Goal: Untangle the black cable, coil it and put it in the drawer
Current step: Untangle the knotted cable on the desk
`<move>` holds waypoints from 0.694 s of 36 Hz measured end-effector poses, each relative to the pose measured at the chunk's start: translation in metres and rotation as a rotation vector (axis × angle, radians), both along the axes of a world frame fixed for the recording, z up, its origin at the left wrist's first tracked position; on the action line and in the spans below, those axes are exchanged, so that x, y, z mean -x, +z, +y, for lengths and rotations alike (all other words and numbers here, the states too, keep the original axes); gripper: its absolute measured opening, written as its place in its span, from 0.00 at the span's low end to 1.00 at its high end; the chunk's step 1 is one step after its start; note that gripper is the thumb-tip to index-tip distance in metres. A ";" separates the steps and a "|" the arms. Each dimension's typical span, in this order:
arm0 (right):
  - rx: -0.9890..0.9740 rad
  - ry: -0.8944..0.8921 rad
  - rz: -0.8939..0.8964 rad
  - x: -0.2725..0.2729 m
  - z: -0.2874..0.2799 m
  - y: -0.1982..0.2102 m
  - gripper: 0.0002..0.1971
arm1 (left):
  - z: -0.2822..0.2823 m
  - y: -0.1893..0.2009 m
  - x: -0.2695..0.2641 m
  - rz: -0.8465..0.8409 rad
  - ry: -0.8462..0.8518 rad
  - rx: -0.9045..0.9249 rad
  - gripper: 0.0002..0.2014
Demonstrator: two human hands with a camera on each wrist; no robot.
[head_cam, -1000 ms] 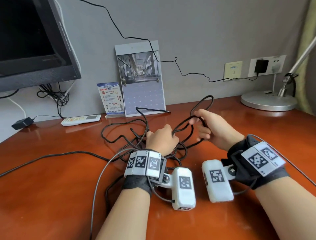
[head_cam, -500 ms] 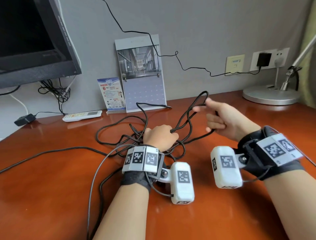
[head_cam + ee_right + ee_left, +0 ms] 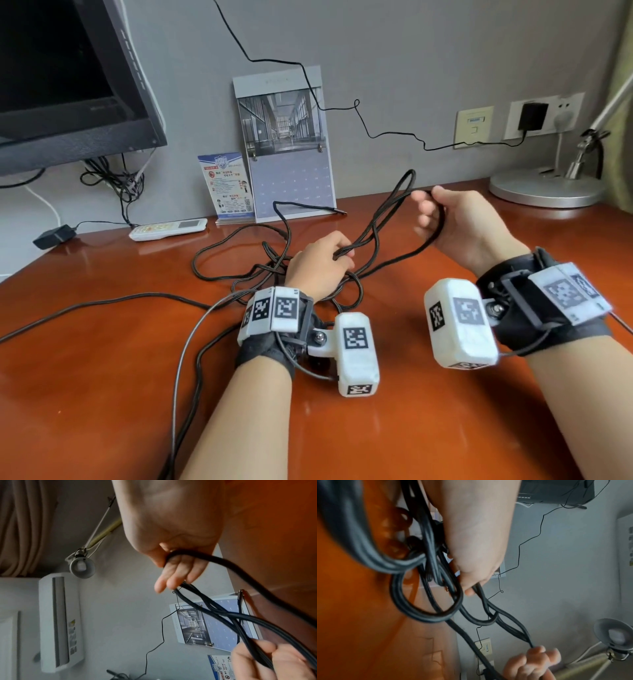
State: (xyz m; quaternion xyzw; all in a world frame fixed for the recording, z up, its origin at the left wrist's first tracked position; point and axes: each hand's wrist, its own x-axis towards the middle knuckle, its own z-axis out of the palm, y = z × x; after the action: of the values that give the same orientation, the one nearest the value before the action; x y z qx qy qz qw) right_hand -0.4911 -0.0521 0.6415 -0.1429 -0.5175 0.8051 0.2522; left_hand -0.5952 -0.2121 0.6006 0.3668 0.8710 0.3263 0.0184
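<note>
Black cable (image 3: 373,226) tangled on reddish wooden worktop (image 3: 102,377), loose loops spread left and behind left hand (image 3: 320,263). Left hand low over the knot, fingers curled round several strands; left wrist view shows the fingers pinching a bundle of strands (image 3: 436,566) with a closed loop hanging just below. Right hand (image 3: 459,226) raised above worktop, right of left hand, fingers curled round a long doubled loop of the cable; loop top sticks up past the fingertips. Right wrist view: cable (image 3: 214,559) passing through the curled fingers (image 3: 173,577), two strands crossing and running down to left hand (image 3: 267,660). Doubled strands stretched between both hands, off the worktop. One strand from right hand trailing back down to the heap near left wrist. One cable end lying by the calendar (image 3: 287,144), tip on the worktop. Another length running off to the left edge of the worktop. Drawer not in view.

Rest: monitor (image 3: 68,78) upper left, white remote (image 3: 168,229) and small leaflet stand (image 3: 227,186) against the wall, lamp base (image 3: 544,186) far right, charger in wall socket (image 3: 531,116) with thin wire strung along the wall. Tracker blocks strapped to both wrists.
</note>
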 end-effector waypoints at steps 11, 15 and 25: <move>-0.106 0.174 -0.283 -0.007 0.016 -0.004 0.21 | -0.006 0.002 0.001 0.172 0.118 0.150 0.06; -0.167 0.183 -0.379 -0.009 0.021 -0.009 0.18 | -0.006 0.002 0.003 0.175 0.159 0.148 0.05; 0.081 -0.261 -0.177 0.008 0.027 -0.017 0.18 | -0.006 0.004 0.003 0.162 0.277 0.107 0.06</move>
State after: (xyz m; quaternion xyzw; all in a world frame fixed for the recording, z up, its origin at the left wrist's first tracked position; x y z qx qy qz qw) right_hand -0.4987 -0.0249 0.6249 -0.2894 -0.4818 0.7700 0.3021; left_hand -0.5983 -0.2183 0.6044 0.2668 0.9280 0.2483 -0.0775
